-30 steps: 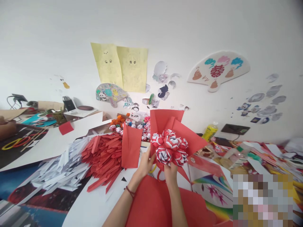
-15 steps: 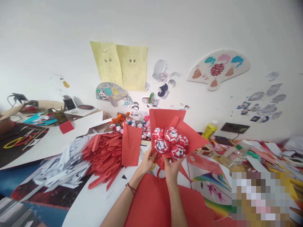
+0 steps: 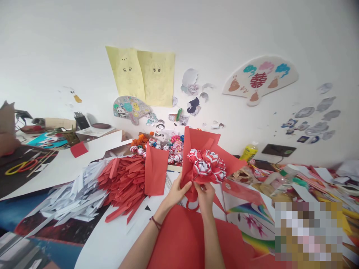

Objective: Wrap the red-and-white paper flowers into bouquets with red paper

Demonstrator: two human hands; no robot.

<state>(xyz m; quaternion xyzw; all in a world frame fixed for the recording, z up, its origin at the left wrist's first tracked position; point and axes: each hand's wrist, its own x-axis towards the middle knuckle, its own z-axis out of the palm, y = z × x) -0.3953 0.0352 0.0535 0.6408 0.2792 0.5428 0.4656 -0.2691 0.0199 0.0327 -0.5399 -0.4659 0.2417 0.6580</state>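
Observation:
A bouquet of red-and-white folded paper flowers [image 3: 207, 164] sits inside red wrapping paper [image 3: 196, 138], held up before me. My left hand [image 3: 177, 192] grips the lower left side of the wrapping, its thumb toward the front. At the gathered base, my right hand [image 3: 206, 192] pinches the red paper just below the flowers. Both hands are close together and closed on the wrapping. Beneath the bouquet, the red handle of a pair of scissors [image 3: 193, 206] shows in part. A large red sheet [image 3: 182, 239] lies under my forearms.
Piles of red paper strips [image 3: 123, 183] and white strips [image 3: 75, 198] lie to the left, beside a folded red paper piece [image 3: 156, 172]. More paper flowers [image 3: 175, 145] fill a box behind. A yellow bottle [image 3: 249, 152] stands right. Another person's hand [image 3: 8, 144] shows at far left.
The bouquet has shifted slightly right and turned a little. My right hand's fingers have drawn in to a pinch at its base. At far left, the other person's hand has moved up.

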